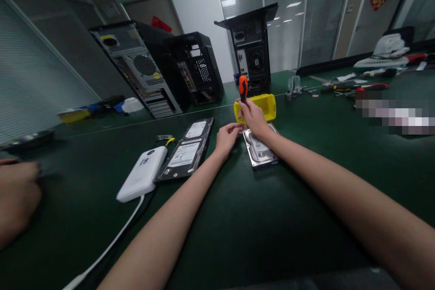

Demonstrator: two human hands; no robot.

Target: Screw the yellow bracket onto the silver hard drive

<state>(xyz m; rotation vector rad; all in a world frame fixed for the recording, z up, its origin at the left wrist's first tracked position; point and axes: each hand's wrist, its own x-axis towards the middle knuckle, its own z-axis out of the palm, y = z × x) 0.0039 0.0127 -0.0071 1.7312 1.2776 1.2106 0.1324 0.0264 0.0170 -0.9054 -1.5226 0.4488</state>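
Head camera, and nearest of all a white cable (113, 238) runs up across the green table (238, 226) to a white pack (144, 172). Off at the left edge, another person's hand (18, 199) shows, blurred; what it holds, I can't tell. Just beside the pack lie two dark drives, end to end and labels up: the near one (183, 156), then the far one (197, 129).

Now to the middle — the silver drive (255, 147) lies flat on the table, partly under the right forearm. At its far left corner, the left hand (227, 139) has thumb and fingers drawn close together; too small to tell whether anything is pinched there. Over that same corner comes the right hand (254, 117), fingers closed around the screwdriver (243, 88), orange handle up, shaft pointing down by the left fingertips. Whether the tip touches is hidden.

Just beyond the drive stands a yellow box (271, 106), partly behind the right hand. Over to the right — pliers (343, 88) among scattered tools. Farther back, three computer towers: a left one (146, 65), a middle one (197, 68), and a right one (256, 54) before the blinds (287, 31).
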